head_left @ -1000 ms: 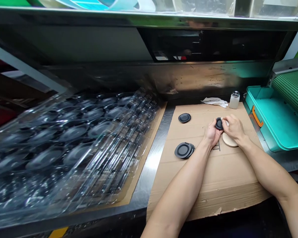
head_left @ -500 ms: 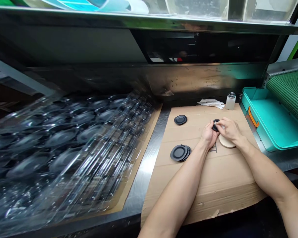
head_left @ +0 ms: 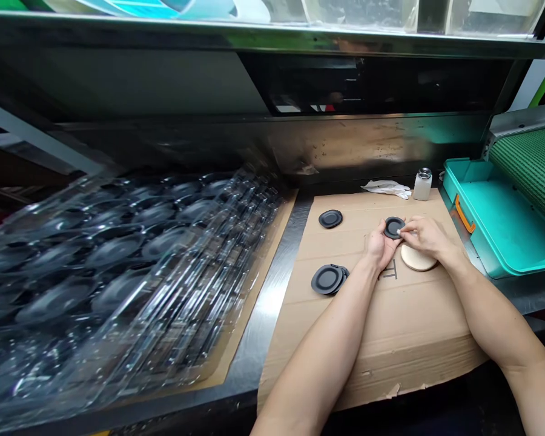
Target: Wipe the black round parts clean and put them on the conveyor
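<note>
My left hand is closed on the edge of a black round plastic part, its dished face turned up. My right hand pinches at the right rim of that part; a small whitish bit shows at the fingertips, too small to name. Beneath the right hand lies a round beige pad on the cardboard sheet. Left of my forearm is a small stack of similar black parts, partly overlapping. Farther back sits another black part.
Clear plastic trays holding several black parts fill the left side. At the back are a white glove and a white bottle with a metal cap. A teal bin stands at right, beside a green conveyor belt.
The black part in my left hand has turned from steeply tilted to facing up, so its full round face shows. My right fingers have shifted slightly to its right rim.
</note>
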A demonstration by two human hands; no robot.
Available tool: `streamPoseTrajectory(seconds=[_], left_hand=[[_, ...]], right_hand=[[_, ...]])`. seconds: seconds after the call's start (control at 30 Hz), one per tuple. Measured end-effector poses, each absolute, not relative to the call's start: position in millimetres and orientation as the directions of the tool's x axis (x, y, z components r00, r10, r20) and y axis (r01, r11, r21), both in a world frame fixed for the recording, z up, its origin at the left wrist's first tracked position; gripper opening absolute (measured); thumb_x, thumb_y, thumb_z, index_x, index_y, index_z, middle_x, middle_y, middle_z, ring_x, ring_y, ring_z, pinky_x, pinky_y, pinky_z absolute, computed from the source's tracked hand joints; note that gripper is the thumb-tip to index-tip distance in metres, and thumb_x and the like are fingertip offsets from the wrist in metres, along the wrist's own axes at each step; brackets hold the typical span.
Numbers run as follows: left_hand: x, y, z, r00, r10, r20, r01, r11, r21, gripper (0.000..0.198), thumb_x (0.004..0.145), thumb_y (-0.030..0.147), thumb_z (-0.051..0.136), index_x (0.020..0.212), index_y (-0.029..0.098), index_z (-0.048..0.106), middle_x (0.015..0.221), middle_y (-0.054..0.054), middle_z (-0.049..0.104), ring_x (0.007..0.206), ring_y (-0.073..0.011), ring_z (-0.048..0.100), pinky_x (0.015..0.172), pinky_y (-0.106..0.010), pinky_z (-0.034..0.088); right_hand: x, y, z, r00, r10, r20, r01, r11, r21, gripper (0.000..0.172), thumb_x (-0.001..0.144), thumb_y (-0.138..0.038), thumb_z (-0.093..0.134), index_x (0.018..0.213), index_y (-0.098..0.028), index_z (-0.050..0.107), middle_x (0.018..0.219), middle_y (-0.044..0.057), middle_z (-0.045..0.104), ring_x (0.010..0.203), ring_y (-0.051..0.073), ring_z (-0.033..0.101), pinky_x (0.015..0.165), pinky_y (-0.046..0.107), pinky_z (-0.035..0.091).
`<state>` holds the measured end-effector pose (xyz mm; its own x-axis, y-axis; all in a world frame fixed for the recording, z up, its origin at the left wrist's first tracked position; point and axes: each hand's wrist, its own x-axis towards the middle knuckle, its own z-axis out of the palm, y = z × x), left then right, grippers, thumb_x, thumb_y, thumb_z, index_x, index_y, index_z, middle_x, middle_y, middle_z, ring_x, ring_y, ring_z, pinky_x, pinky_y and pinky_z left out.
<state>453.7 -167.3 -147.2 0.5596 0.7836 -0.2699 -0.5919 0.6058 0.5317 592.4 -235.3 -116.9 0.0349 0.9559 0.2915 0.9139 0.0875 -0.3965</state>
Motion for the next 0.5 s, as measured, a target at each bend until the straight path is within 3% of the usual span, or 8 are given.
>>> streamPoseTrajectory(seconds=[0.13, 0.27, 0.33, 0.43, 0.5], left_hand=[[448.6, -163.3, -143.5, 0.563, 0.776, -0.283, -0.618, 0.623, 0.479, 0.049, 0.109, 0.036, 0.029, 0.104, 0.009, 0.069, 0.124, -0.019, 0.073, 0.118, -0.0291, 0.071, 0.095, -0.039, 0.059], [446.3, -160.8, -141.9, 0.531, 0.797, -0.287, -0.663, 0.602, 0.444, 0.048, 0.109, 0.036, 0.029, 0.116, 0.01, 0.068, 0.127, -0.02, 0.072, 0.122, -0.0301, 0.069, 0.092, -0.037, 0.059], [445.5, -159.4, -141.3, 0.5, 0.817, -0.286, -0.687, 0.575, 0.443, 0.047, 0.108, 0.036, 0.029, 0.123, 0.011, 0.065, 0.129, -0.019, 0.072, 0.123, -0.0296, 0.069, 0.093, -0.038, 0.059], [444.6, -157.4, -140.5, 0.469, 0.835, -0.286, -0.703, 0.55, 0.452, 0.045, 0.108, 0.037, 0.029, 0.13, 0.014, 0.062, 0.134, -0.017, 0.07, 0.124, -0.0287, 0.069, 0.096, -0.038, 0.057], [444.3, -156.5, -140.6, 0.458, 0.842, -0.285, -0.704, 0.539, 0.462, 0.044, 0.108, 0.038, 0.031, 0.132, 0.016, 0.06, 0.137, -0.017, 0.069, 0.126, -0.0282, 0.068, 0.099, -0.039, 0.056]], right_hand=[[618.6, -234.7, -111.8, 0.233, 0.905, 0.356, 0.934, -0.105, -0.342, 0.023, 0.095, -0.036, 0.059, 0.093, -0.026, 0.079, 0.095, 0.006, 0.071, 0.091, 0.024, 0.063, 0.076, 0.034, 0.043], [619.3, -240.1, -102.0, 0.163, 0.905, 0.393, 0.942, -0.025, -0.334, 0.023, 0.093, -0.044, 0.063, 0.096, -0.024, 0.074, 0.099, 0.008, 0.069, 0.101, 0.027, 0.06, 0.084, 0.036, 0.044], [609.4, -247.3, -95.6, 0.043, 0.972, 0.23, 0.928, 0.046, -0.369, 0.026, 0.085, -0.048, 0.072, 0.095, -0.025, 0.07, 0.097, 0.005, 0.07, 0.09, 0.023, 0.061, 0.076, 0.032, 0.044], [593.9, -257.8, -86.8, -0.092, 0.989, -0.115, 0.933, 0.046, -0.356, 0.045, 0.064, -0.047, 0.088, 0.097, -0.025, 0.067, 0.093, 0.002, 0.07, 0.077, 0.019, 0.06, 0.064, 0.028, 0.039], [589.2, -260.5, -82.4, -0.104, 0.981, -0.164, 0.942, 0.044, -0.334, 0.045, 0.064, -0.042, 0.087, 0.1, -0.024, 0.067, 0.094, 0.003, 0.071, 0.078, 0.019, 0.061, 0.062, 0.027, 0.038]])
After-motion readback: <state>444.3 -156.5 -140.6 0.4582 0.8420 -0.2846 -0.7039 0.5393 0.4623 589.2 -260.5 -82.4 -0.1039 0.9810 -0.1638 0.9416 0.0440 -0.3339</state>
